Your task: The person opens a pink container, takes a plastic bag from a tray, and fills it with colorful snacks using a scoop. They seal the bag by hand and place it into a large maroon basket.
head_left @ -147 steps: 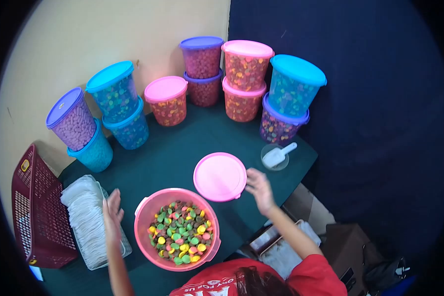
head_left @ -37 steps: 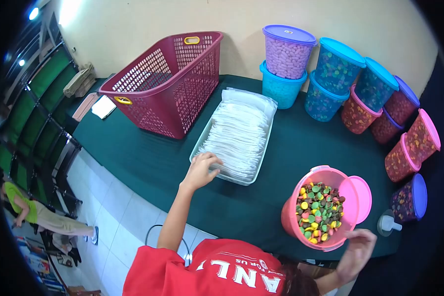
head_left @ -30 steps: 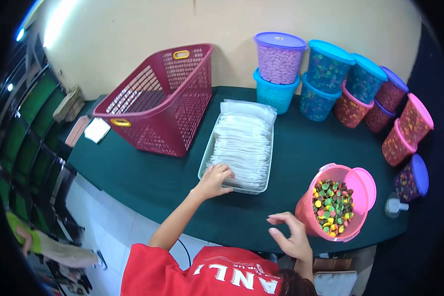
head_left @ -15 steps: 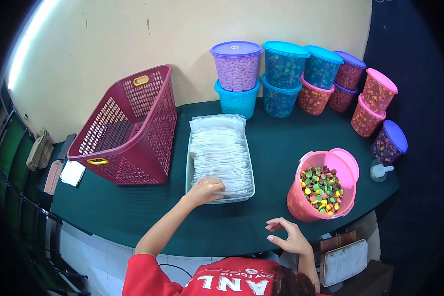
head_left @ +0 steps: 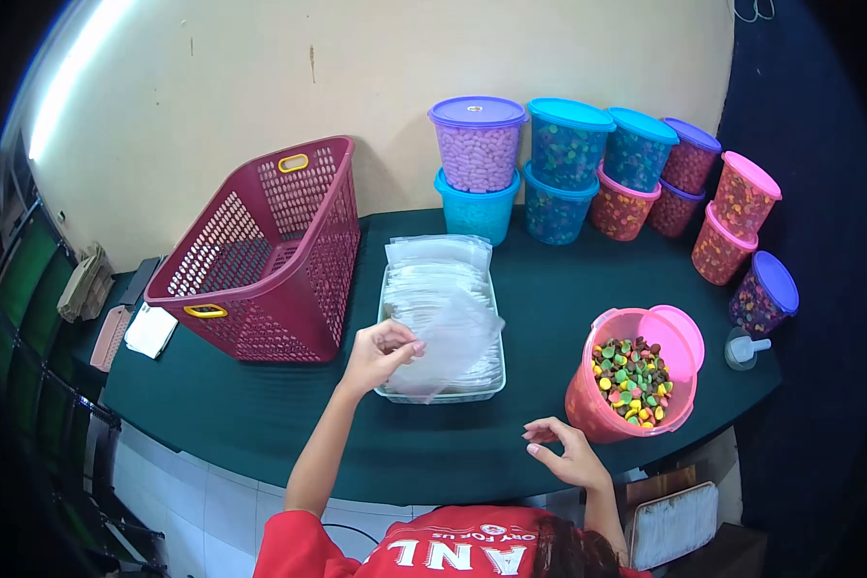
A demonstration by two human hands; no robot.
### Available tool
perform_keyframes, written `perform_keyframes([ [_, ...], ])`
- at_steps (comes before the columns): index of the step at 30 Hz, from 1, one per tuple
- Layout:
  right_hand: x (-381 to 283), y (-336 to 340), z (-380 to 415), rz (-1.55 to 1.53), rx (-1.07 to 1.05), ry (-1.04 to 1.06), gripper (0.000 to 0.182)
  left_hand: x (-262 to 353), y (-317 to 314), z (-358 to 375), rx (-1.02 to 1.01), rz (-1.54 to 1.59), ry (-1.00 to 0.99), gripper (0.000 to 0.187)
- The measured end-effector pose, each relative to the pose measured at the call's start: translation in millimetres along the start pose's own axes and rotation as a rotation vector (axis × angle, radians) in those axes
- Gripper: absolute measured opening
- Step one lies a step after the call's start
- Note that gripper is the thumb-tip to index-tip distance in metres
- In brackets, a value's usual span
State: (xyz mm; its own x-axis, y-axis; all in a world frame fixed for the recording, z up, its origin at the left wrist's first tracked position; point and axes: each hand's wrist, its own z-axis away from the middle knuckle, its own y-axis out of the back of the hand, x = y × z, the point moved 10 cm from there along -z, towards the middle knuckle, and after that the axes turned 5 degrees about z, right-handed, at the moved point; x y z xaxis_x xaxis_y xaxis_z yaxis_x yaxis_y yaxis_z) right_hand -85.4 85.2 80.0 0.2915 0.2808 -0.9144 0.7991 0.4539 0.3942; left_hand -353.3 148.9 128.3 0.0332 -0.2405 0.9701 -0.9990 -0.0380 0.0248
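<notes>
Far left, a white stack (head_left: pixel 151 331) lies on the dark green surface (head_left: pixel 541 323). Just beside it stands a maroon basket (head_left: pixel 299 308) with yellow-rimmed handle holes. Next is the left hand (head_left: pixel 368 360). Its grip is closed on the edge of a clear bag (head_left: pixel 464 332), pinched between thumb and fingers. The bag hangs over the front part of a pale tray (head_left: pixel 486 394), which holds a row of white, closely packed bags (head_left: pixel 422 281).

Behind the tray, a purple-lidded tub (head_left: pixel 478 159) rests on a blue tub (head_left: pixel 476 218). Further lidded tubs (head_left: pixel 566 154), stacked in pairs, continue to the right along the rear of the surface.

The right hand (head_left: pixel 573 458) is positioned near the front edge. Its grip is open and empty, fingers curved, thumb apart. Just beside it stands a pink bucket (head_left: pixel 595 412) containing multicoloured pieces (head_left: pixel 634 380). A pink lid (head_left: pixel 682 332) is partly hidden behind the bucket.

At the right end, a white scoop (head_left: pixel 745 350) rests in a clear dish (head_left: pixel 735 363), near a single dark tub (head_left: pixel 753 301).
</notes>
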Motion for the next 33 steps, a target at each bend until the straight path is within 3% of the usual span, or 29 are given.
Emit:
perform_keyframes([
  [5,4.0,-1.8,-20.8,-0.062,-0.033,0.001,0.028,28.0,-1.1,21.3,0.146,0.262,-0.009,0.011],
  [6,6.9,-5.6,-27.7,-0.196,-0.034,0.002,0.029,27.9,-2.6,26.4,0.162,0.260,-0.006,0.011],
  [11,-18.9,-14.5,-52.6,-0.557,-0.012,0.060,0.041,20.5,-31.4,46.9,0.106,0.357,0.008,0.012],
  [16,-28.4,-3.3,-61.1,-0.756,0.143,0.109,0.032,-0.6,-67.7,53.4,0.046,0.449,0.167,0.013],
  [19,-19.4,6.7,-58.8,-0.702,0.187,0.074,0.017,-8.6,-86.7,48.2,-0.173,0.462,0.174,0.022],
  [20,-17.9,8.9,-55.0,-0.700,0.194,0.074,0.017,-5.9,-99.5,45.9,-0.294,0.554,0.166,0.032],
  [21,-15.9,9.0,-50.4,-0.692,0.175,0.070,0.015,-7.4,-113.8,44.5,-0.407,0.518,0.190,0.063],
  [22,-13.0,10.0,-44.9,-0.682,0.164,0.067,0.013,-10.3,-123.4,41.1,-0.428,0.519,0.194,0.063],
  [24,-6.5,13.9,-31.5,-0.687,0.217,0.040,0.011,-14.5,-159.6,38.4,-0.594,0.644,0.244,0.087],
  [28,11.0,32.2,8.9,-0.713,0.436,-0.029,0.015,11.1,-243.6,60.8,-1.158,0.765,0.259,0.094],
  [33,23.8,67.6,67.9,-0.633,0.658,-0.050,0.019,19.5,-309.0,81.0,-1.497,0.798,0.323,0.102],
])
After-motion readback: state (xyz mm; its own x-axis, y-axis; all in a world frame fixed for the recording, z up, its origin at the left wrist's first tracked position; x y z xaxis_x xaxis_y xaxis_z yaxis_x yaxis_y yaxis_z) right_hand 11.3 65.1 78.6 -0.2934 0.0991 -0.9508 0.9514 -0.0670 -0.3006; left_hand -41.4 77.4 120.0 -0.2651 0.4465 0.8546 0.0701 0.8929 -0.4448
